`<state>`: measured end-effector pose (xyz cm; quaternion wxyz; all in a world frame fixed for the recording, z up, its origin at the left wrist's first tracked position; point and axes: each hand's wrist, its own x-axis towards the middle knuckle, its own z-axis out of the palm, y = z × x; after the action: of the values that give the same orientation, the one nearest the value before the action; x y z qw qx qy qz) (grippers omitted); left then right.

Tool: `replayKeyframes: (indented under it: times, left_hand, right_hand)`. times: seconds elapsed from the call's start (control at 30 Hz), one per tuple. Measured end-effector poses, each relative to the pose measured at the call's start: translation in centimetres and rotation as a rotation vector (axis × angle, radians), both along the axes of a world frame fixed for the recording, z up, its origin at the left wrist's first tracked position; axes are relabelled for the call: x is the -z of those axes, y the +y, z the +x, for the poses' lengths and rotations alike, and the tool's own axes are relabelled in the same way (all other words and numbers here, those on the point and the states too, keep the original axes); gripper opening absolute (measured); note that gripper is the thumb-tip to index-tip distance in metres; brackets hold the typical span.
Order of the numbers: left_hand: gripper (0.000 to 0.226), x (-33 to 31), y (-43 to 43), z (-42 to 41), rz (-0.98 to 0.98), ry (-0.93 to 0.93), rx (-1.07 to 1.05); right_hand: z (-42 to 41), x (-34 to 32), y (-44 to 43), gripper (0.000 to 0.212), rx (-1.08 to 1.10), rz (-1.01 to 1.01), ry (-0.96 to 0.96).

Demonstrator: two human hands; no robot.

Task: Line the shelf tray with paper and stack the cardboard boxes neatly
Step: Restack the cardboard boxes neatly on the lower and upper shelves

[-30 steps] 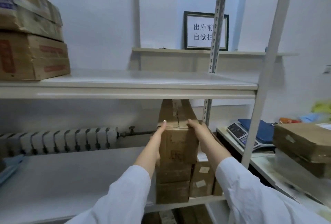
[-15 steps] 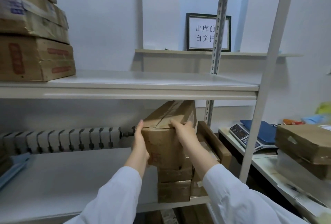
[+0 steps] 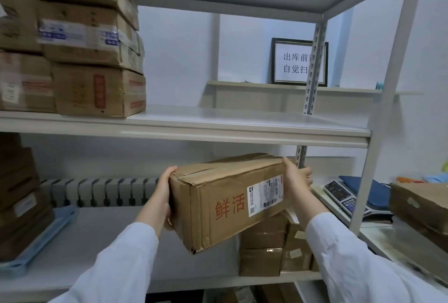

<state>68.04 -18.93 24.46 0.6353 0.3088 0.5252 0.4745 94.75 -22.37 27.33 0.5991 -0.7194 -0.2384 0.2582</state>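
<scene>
Brown cardboard box (image 3: 230,200), long, with red printed characters and a white shipping label on the near face. It is held in the air in front of the lower bay, tilted with its right end higher. It looks clear of the white lower shelf (image 3: 97,242) and sits partly in front of a stack of smaller brown boxes (image 3: 264,247) at that shelf's right end.

Left hand (image 3: 163,196): grip closed on the box's left end, fingers wrapped over the top corner and under the bottom edge. Right hand (image 3: 297,181): grip on the far right end, palm against the cardboard, fingers mostly hidden behind it. It is close to the perforated steel upright (image 3: 300,157).

Pale blue plastic tray (image 3: 36,247) at the far left of the lower shelf, dark boxes standing in it. Cannot tell if it is lined; no paper visible. The white middle shelf (image 3: 242,120) carries taped brown carton stacks (image 3: 92,60) at its left.

Step, as I read it: carrying this box to its stacking place. Destination not evident.

- Level the box before setting it down, so that it does not land on one corner.
- Keep both palms square on the ends. The left corner is creased and the tape is lifting, so squeeze gently.
- Mind the middle shelf's front lip above and the upright by the right knuckles.
- Land it flat, edges flush with whatever lies beneath, label facing out.
</scene>
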Motion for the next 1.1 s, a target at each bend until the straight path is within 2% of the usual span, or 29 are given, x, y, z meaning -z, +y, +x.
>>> replayKeyframes:
  times: [0.07, 0.2, 0.53, 0.67, 0.8, 0.9, 0.97, 1.03, 1.1]
  left_hand:
    - [0.069, -0.4, -0.3, -1.3, 0.003, 0.048, 0.022]
    - [0.051, -1.8, -1.0, -2.9, 0.107, 0.086, 0.087]
    - [0.053, -5.0, -3.3, -5.0, 0.184, 0.114, 0.206]
    - [0.044, -7.2, -3.8, -5.5, 0.314, 0.103, 0.196]
    - [0.044, -9.9, -4.5, -6.2, 0.418, 0.059, 0.143]
    - [0.063, -11.9, -4.4, -6.4, 0.55, -0.061, 0.124]
    - [0.048, -13.0, -4.6, -6.9, 0.568, -0.111, 0.115]
    - [0.039, -14.0, -5.5, -7.4, 0.48, -0.134, 0.121]
    - [0.044, -14.8, -5.8, -7.7, 0.38, -0.123, 0.114]
  right_hand:
    - [-0.1, -0.4, -0.6, 0.087, 0.035, -0.002, 0.015]
    - [-0.8, -0.8, -1.6, 0.087, 0.056, 0.04, 0.011]
    - [-3.0, -4.0, -5.8, 0.07, 0.247, 0.058, -0.102]
    - [-4.4, -5.9, -8.4, 0.066, 0.336, 0.155, -0.159]
    - [-5.9, -8.9, -10.3, 0.061, 0.392, 0.357, -0.243]
    - [-7.2, -11.3, -11.0, 0.067, 0.337, 0.564, -0.337]
    - [-8.4, -12.7, -10.7, 0.075, 0.257, 0.558, -0.494]
    - [-10.1, -13.6, -9.9, 0.073, 0.11, 0.509, -0.601]
    - [-12.3, -13.9, -8.9, 0.066, -0.145, 0.527, -0.603]
